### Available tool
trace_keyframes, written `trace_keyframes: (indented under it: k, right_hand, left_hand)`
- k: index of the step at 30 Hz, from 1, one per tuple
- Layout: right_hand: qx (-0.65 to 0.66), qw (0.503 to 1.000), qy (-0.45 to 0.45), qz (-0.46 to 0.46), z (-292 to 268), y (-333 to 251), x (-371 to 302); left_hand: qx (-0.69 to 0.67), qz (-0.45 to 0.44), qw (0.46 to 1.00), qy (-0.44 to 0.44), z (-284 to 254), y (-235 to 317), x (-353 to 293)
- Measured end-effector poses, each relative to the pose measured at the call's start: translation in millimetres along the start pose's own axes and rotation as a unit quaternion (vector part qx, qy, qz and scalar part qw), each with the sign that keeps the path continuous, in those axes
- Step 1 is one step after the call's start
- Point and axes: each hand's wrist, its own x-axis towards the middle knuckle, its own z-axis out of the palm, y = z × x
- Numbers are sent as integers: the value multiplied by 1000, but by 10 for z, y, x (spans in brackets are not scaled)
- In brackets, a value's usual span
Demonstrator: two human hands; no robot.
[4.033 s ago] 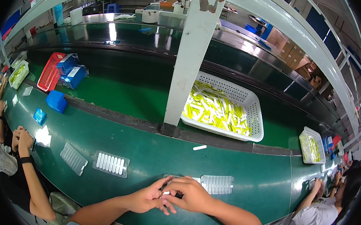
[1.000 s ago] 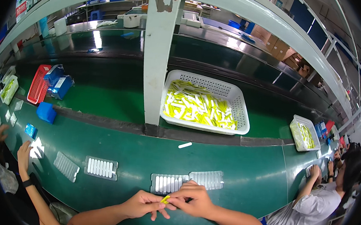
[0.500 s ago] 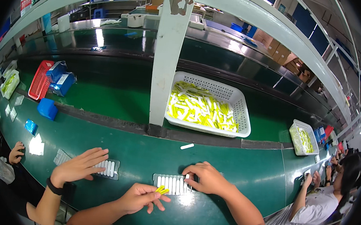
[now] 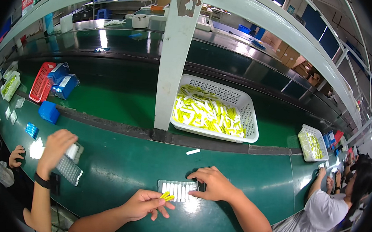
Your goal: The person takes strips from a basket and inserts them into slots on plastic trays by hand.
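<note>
My left hand (image 4: 145, 205) is closed around several small yellow-green sticks (image 4: 168, 196), just off the front left corner of a clear tray (image 4: 160, 186). White sticks (image 4: 175, 190) stand side by side in that tray's slots. At the tray's right end is my right hand (image 4: 212, 184), its thumb at the last slots and its index finger arched apart from it. I see nothing between these two fingers. The slots beneath the hand are partly hidden.
A white basket (image 4: 249, 135) of yellow and white sticks stands behind the post (image 4: 172, 72). One loose white stick (image 4: 193, 151) lies on the green table (image 4: 243, 163). To my left, a co-worker's hand (image 4: 58, 148) is above another clear tray (image 4: 69, 170).
My right thumb and index finger have parted at the tray's right end; a white stick was between them. The co-worker's hand and tray have shifted left. My left hand stays put.
</note>
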Motion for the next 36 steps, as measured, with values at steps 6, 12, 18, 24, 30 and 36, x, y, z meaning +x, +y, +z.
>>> trace_keyframes:
  k: [6,12,18,24,30,36]
  right_hand:
    - [123,988,86,19,116,-215,-11]
    - [304,943,134,5,530,-573,-43]
    - [428,887,161,68,478,-491,-155]
    - [-140,951,251,-112,-66,37,-381]
    - [-175,974,119,-80,56,29,-678]
    - [-107,987,86,-86,67,162,-828]
  left_hand:
    - [1,-5,1000,2,12,-16,4]
    - [21,0,1000,-21,52,-57,38]
    - [95,20,995,-4,146,1,33]
    - [101,44,993,31,83,-30,34]
    - [97,55,993,36,39,-57,68]
    - [98,88,990,52,-16,-73,105]
